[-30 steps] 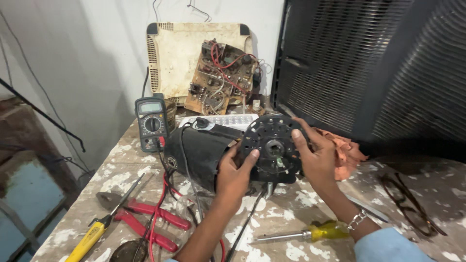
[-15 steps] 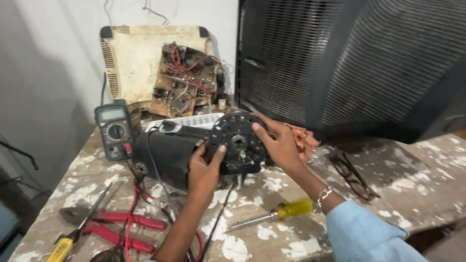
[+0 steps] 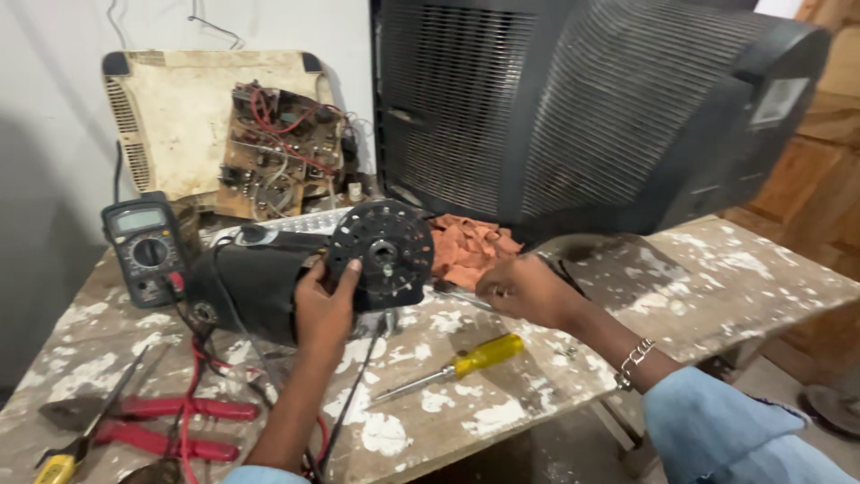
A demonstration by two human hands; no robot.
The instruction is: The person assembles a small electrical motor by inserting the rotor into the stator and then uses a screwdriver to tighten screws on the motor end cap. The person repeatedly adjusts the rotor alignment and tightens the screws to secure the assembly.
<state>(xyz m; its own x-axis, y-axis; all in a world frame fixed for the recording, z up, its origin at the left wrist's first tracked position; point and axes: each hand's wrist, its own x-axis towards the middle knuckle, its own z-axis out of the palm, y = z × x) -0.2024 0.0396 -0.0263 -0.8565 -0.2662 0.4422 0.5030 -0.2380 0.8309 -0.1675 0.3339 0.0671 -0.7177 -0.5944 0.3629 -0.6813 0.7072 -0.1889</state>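
Now we steady a black motor [image 3: 269, 278] lying on its side on the paint-spattered bench [image 3: 717, 278].
Its long axis runs left to right, its round perforated end plate [image 3: 381, 251] facing us; our left hand [image 3: 324, 305] grips that plate's rim, while our right hand [image 3: 520, 289] rests loosely curled on the bench beside a rust-coloured rag [image 3: 470, 246].

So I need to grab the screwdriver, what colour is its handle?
Yellow: the screwdriver lies on the table, clearest in the head view.

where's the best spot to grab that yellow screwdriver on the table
Probably by the yellow handle of the screwdriver, coming from above on the right hand side. It lies flat on the table, handle up-right and bare metal shaft pointing down-left, with free space around the thicker handle.
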